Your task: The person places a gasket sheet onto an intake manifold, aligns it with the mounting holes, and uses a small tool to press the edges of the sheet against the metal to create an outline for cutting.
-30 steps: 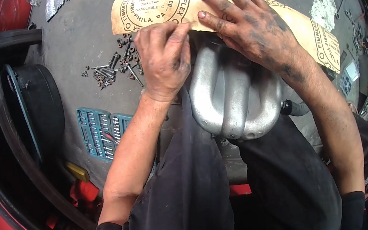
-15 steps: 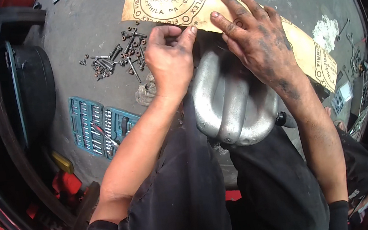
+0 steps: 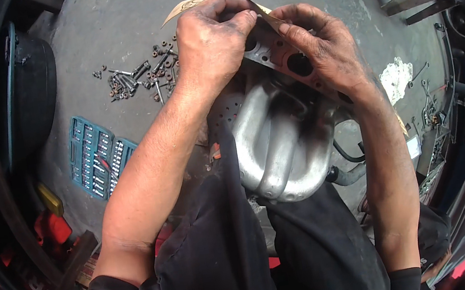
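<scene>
Left hand (image 3: 212, 45) and right hand (image 3: 322, 45) both pinch the tan cardboard gasket sheet (image 3: 182, 12), fingers closed on its edge, holding it over the flange end of the grey cast-metal intake manifold (image 3: 279, 144). Manifold rests on the person's lap, dark trousers (image 3: 217, 252) under it, runners pointing toward the body. Versus a second ago: the sheet lay flat and spread wide across the grey concrete floor (image 3: 112, 32) with the right palm pressed flat on it; now it is lifted and mostly hidden behind the hands, only a corner shows left of the left hand. Manifold flange with its dark port holes (image 3: 298, 65) is now exposed; before it was covered by the hands. Pile of loose dark bolts and nuts (image 3: 138, 75) lies on the floor just left of the left wrist. Teal socket-set tray (image 3: 96, 157) sits further left, near the left forearm. Black rubber tyre (image 3: 0, 117) at far left edge. White crumpled rag (image 3: 397, 77) on the floor right of the right wrist.
</scene>
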Demonstrator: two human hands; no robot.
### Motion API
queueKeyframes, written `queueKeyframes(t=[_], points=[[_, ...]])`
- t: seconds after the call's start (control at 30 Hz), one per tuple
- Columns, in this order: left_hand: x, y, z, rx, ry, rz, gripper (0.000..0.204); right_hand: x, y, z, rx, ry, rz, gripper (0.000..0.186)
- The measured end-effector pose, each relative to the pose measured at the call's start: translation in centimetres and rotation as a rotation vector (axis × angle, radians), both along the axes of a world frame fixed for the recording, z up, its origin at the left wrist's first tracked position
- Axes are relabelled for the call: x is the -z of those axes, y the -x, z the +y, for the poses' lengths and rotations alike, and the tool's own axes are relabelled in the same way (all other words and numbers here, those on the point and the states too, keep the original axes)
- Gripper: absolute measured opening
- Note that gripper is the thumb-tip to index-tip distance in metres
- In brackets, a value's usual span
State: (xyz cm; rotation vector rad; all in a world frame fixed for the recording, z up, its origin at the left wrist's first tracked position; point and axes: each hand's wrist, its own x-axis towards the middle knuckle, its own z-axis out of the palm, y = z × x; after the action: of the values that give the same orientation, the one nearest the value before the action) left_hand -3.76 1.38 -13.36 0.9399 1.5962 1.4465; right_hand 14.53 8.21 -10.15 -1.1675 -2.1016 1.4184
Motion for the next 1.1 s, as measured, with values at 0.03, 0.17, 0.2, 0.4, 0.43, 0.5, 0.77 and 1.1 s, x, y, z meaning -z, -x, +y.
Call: queueKeyframes(t=[0.03,0.17,0.2,0.4,0.43,0.5,0.77,1.1], points=[[-0.4,0.0,0.3,0.018,-0.019,0.140,0.018,-0.1,0.1,0.2,0.028,0.071,-0.011,0.032],[-0.1,0.6,2.6,0.007,-0.289,0.621,0.029,-1.4,-0.6,0.5,0.186,0.305,0.031,0.034],[-0.3,0.6,3.3,-0.038,-0.454,0.833,0.034,-1.6,-1.0,1.1,0.193,0.285,0.026,0.034],[-6.0,-0.9,8.8,0.202,-0.559,0.942,0.041,-4.9,-4.7,4.5,0.288,0.343,0.319,0.036],[-6.8,-1.6,9.5,0.192,-0.581,0.861,0.037,-5.1,-5.1,5.0,0.313,0.352,0.372,0.035],[-8.7,-2.5,10.4,0.218,-0.594,0.703,0.030,-6.3,-5.7,5.6,0.362,0.311,0.389,0.034],[-17.1,-3.6,10.7,0.237,-0.517,0.708,0.022,-14.0,-4.5,5.8,0.397,0.283,0.645,0.027],[-30.8,-4.2,1.2,0.154,-0.544,0.407,0.016,-26.3,-2.0,-1.0,0.233,-0.020,0.810,0.022]])
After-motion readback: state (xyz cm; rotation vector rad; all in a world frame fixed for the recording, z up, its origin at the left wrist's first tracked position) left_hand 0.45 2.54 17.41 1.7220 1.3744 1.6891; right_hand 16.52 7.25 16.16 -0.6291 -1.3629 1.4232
